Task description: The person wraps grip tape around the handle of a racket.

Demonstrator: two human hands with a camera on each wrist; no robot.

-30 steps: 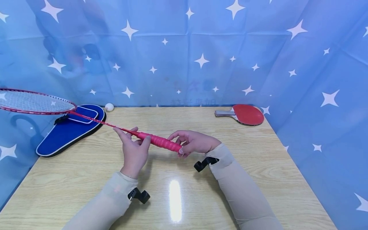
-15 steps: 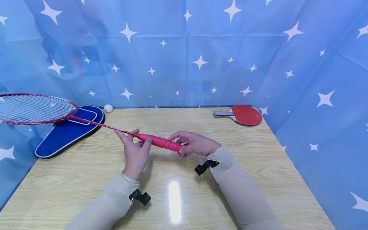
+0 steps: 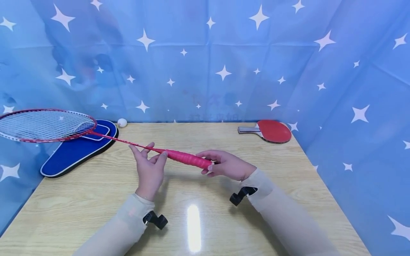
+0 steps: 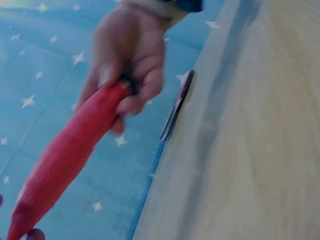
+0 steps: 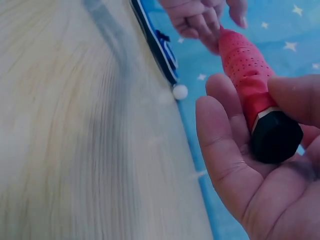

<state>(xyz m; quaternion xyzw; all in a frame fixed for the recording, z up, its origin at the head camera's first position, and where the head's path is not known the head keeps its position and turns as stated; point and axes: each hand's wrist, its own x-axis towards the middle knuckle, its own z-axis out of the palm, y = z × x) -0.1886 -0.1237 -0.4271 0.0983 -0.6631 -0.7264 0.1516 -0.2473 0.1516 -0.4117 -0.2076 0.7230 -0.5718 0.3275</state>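
Note:
A red badminton racket [image 3: 189,159] is held above the table, its strung head [image 3: 48,125] out to the left and its wrapped grip towards the right. My left hand [image 3: 149,176] pinches it where the thin shaft meets the grip, thumb on the near side. At the other end, my right hand [image 3: 233,166] holds the butt of the grip between thumb and fingers. The right wrist view shows the black butt cap [image 5: 276,136] over the fingers and the perforated pink-red wrap [image 5: 245,65] above it. In the left wrist view the grip [image 4: 65,155] runs up to the right hand [image 4: 132,55].
Under the racket head lies a blue paddle case [image 3: 68,158] at the table's left edge, with a white ball [image 3: 122,122] beside it. A red table tennis paddle [image 3: 273,131] rests at the back right. A starry blue curtain [image 3: 192,64] borders the wooden table [image 3: 173,220].
The racket has shifted right along with my right hand, its grip sliding past the left fingers. The racket head sits further right and lower in view. My left hand has hardly moved.

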